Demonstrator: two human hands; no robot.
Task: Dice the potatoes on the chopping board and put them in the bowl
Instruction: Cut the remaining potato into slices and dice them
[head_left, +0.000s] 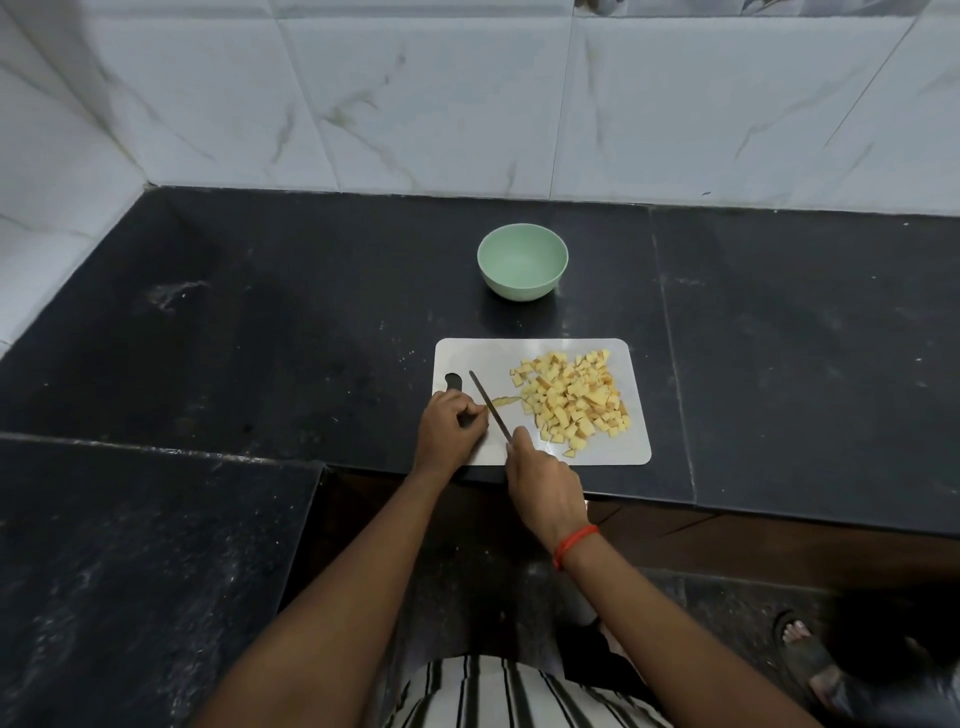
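A white chopping board (631, 447) lies at the front edge of the black counter. A heap of diced potato (571, 402) covers its right half. My right hand (545, 483) grips the handle of a knife (488, 402), whose blade points away and to the left. A thin strip of potato (505, 400) lies against the blade. My left hand (451, 423), fingers curled, pinches the strip's left end on the board. A pale green bowl (522, 261) stands empty behind the board.
The black stone counter (260, 338) runs left and right, with a lower section (130, 571) at the front left. White marble tiles (415, 104) form the back wall. A sandalled foot (797, 642) shows on the floor at lower right.
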